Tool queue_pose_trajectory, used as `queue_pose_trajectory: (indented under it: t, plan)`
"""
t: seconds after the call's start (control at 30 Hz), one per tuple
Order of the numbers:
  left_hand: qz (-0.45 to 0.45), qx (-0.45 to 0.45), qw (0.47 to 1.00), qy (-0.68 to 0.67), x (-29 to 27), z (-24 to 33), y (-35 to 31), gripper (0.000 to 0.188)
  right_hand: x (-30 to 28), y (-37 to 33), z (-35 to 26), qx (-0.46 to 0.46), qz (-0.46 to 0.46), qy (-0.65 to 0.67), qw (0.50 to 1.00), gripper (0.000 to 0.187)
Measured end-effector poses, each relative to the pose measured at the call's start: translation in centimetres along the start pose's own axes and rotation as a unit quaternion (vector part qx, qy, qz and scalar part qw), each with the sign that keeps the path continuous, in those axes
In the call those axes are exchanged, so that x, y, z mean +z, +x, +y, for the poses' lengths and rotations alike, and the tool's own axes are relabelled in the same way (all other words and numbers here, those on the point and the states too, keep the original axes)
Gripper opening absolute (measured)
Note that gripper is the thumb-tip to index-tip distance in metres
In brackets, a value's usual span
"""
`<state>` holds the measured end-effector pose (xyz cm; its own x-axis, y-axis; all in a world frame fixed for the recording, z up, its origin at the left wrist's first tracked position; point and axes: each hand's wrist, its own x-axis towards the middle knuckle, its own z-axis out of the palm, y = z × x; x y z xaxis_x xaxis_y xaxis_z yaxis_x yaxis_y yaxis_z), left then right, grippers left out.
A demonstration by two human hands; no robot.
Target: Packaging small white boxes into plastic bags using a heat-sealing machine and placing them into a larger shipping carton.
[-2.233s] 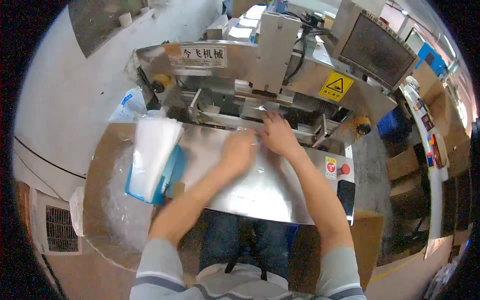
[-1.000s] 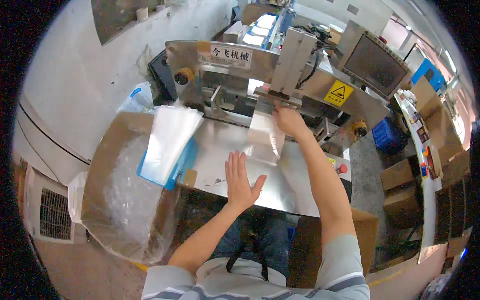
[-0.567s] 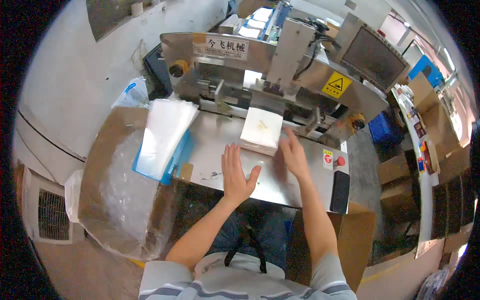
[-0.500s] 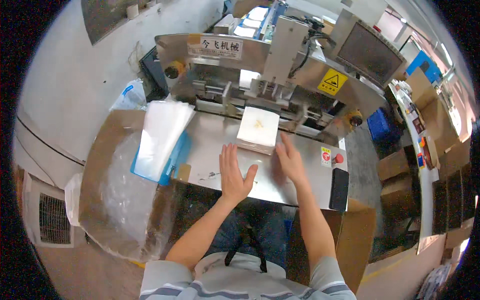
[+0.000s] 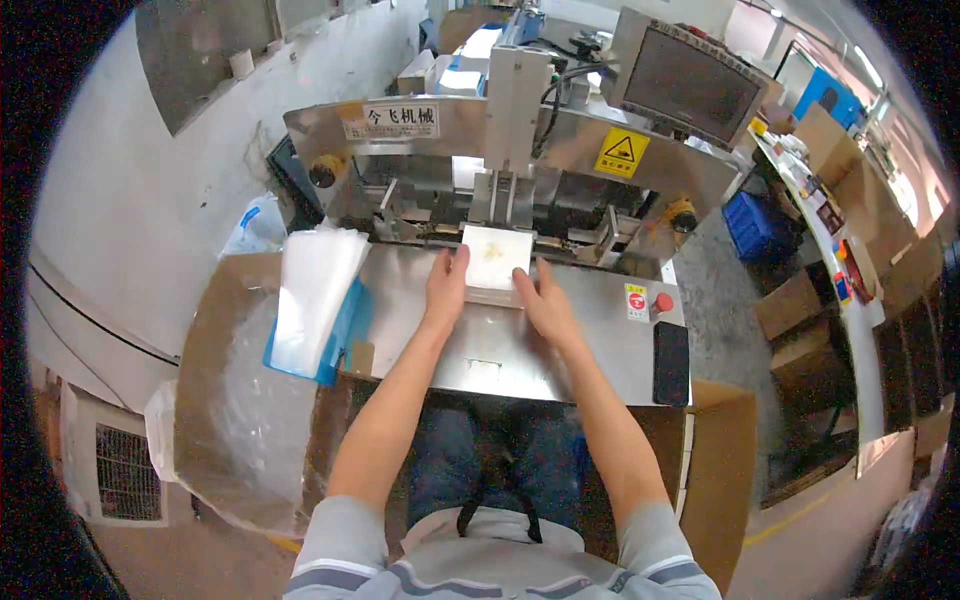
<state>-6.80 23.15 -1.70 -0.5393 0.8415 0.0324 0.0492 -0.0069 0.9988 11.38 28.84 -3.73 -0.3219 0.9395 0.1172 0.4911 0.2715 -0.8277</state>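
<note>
A thick white square stack with a gold mark on its top lies on the steel worktop, right at the front of the machine's opening. My left hand presses its left side, fingers along the edge. At the right front corner, my right hand has its thumb on top of the stack and its fingers along the side. Both hands hold the stack between them. Whether it is a box or layered sheets is hard to tell.
The steel machine with a vertical column stands behind. Clear plastic bags lie in a blue tray over an open carton. A black phone and a red button are at the right.
Both hands, apart from the stack half a second ago, have moved forward and closed on its sides. The stack now sits squarer to the machine. My view has shifted slightly.
</note>
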Motion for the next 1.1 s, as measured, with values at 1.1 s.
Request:
queue_pose_trajectory:
  t: [1.1]
  plan:
    - [-0.543,-0.024,0.826,0.152,14.5,4.0,-17.5,0.028,-21.8,-29.9,2.3,0.04,-0.048,0.014,0.998,0.095]
